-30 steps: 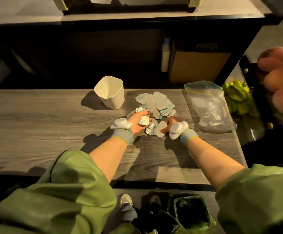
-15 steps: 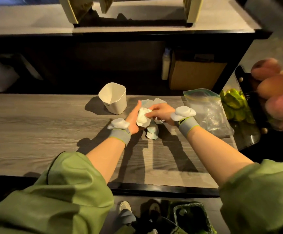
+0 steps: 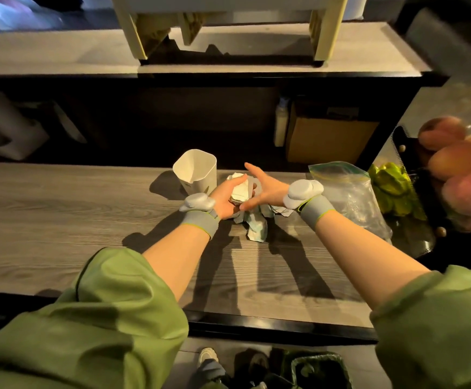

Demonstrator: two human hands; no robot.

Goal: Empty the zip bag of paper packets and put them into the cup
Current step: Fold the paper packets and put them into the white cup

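Grey wood-grain table, dim room

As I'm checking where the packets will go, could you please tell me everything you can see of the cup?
The cup is off-white, apparently plastic, with a rounded-square mouth and walls tapering slightly to the base. It stands upright near the far edge of the grey wood-grain table, mouth open; the inside that shows holds no packets. The left hand, gripping a bundle of paper packets, is just right of it; whether they touch is unclear.

place: likely kitchen | evidence: wood-grain counter, peaches and green vegetables at right, bottle behind
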